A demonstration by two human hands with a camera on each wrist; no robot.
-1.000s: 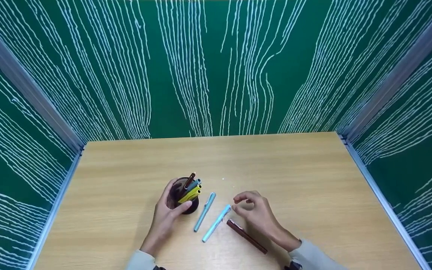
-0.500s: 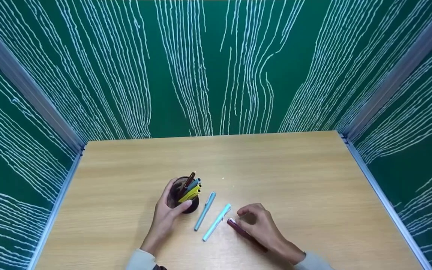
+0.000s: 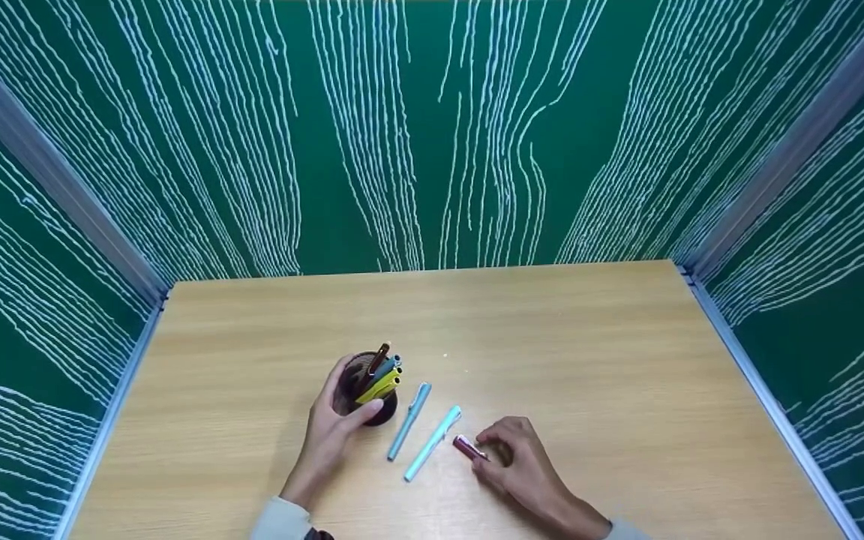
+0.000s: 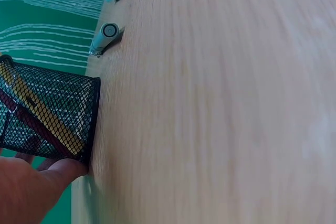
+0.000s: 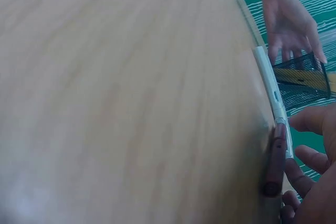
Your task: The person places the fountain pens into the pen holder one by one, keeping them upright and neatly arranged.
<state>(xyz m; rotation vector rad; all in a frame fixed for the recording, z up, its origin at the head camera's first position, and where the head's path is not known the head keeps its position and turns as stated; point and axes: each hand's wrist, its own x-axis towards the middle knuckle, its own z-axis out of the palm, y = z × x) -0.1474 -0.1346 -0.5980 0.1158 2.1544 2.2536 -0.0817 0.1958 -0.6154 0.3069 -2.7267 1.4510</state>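
Observation:
My left hand (image 3: pixel 331 431) holds a black mesh pen cup (image 3: pixel 382 414) upright on the table, fingers round its far side and thumb on the near side. Two yellow pens (image 3: pixel 381 388), a blue-grey pen (image 3: pixel 385 367) and a dark brown pen (image 3: pixel 378 361) stand in it. Above a dark red pen (image 3: pixel 466 446) hovers my right hand (image 3: pixel 526 469), thumb and index finger apart and bent. In the right wrist view that dark red pen (image 5: pixel 276 163) lies beside the fingertips; whether they touch it I cannot tell. The hand hides its lower end in the head view.
Between the hands lie a teal pen (image 3: pixel 408 424) and a light blue pen (image 3: pixel 433 444), roughly parallel. The wooden table (image 3: pixel 552 322) meets green walls (image 3: pixel 589 172) with white wavy lines at the back and sides. Tiny white specks dot the tabletop.
My right hand has drawn back from near the light blue pen's top, toward me and over the dark red pen. The left hand and the cup have stayed in place.

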